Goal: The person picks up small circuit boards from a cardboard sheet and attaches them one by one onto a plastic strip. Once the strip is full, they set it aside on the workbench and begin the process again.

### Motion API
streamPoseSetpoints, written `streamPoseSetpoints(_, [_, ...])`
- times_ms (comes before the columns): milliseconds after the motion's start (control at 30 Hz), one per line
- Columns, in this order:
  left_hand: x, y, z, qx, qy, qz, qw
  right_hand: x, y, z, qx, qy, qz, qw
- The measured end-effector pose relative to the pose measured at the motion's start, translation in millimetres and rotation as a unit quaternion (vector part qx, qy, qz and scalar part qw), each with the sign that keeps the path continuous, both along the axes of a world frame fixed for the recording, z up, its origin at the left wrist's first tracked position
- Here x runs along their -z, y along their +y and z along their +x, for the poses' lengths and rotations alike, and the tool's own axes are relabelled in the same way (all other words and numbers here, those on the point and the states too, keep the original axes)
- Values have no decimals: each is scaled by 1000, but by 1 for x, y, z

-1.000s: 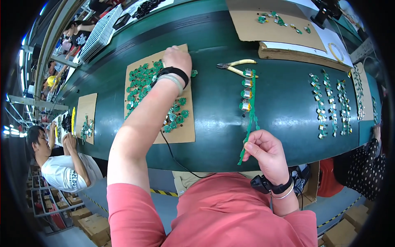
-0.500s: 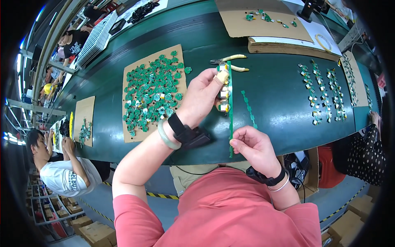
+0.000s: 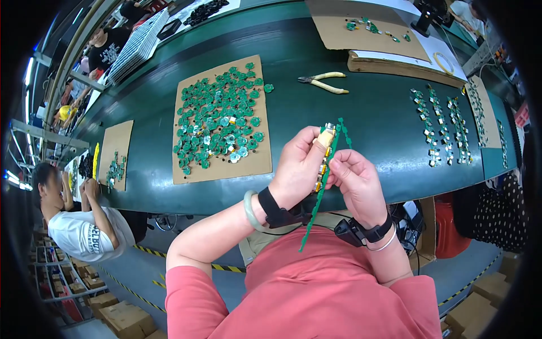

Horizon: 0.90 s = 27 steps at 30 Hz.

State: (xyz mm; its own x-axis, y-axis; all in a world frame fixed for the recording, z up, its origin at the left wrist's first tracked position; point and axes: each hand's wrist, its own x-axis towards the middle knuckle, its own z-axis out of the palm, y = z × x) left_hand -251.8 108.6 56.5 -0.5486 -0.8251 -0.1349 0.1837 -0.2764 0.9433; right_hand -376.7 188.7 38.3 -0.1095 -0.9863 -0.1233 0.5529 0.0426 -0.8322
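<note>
My left hand (image 3: 297,166) is closed around the upper part of a narrow green circuit-board strip (image 3: 312,223) with white-and-gold components along its left side. A pale yellow covering sits on the left thumb. With thumb and fingers, my right hand (image 3: 357,181) pinches the same strip just beside the left hand; the exact contact is partly hidden. The strip's bare lower end hangs tilted toward my body. Behind the hands, a short green strip (image 3: 346,135) lies on the table, partly covered by my right hand. Pliers with cream handles (image 3: 329,82) lie beyond, handles apart.
Left of my hands, a cardboard sheet (image 3: 262,158) carries many small green boards. Several component strips (image 3: 458,130) lie to the right on the green table (image 3: 389,107). Farther back stand a cardboard-topped stack (image 3: 406,69) and loose parts. A co-worker (image 3: 90,220) sits at the left.
My left hand has come down nearer my body with the strip, which is now tilted. My right hand has moved up along it beside the left. The pliers are now uncovered.
</note>
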Motion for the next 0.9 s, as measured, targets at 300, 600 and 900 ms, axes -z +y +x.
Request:
streamPoseSetpoints(300, [-15, -8, 1, 14, 29, 165, 986, -14, -10, -3, -59, -81, 25, 995])
streamPoseSetpoints(600, [-15, -29, -8, 60, 20, 237, 970, -8, -30, -13, -44, -62, 50, 996])
streamPoseSetpoints(900, [-25, -103, 19, 79, -266, -99, 956, -14, -49, -54, -44, 178, 112, 977])
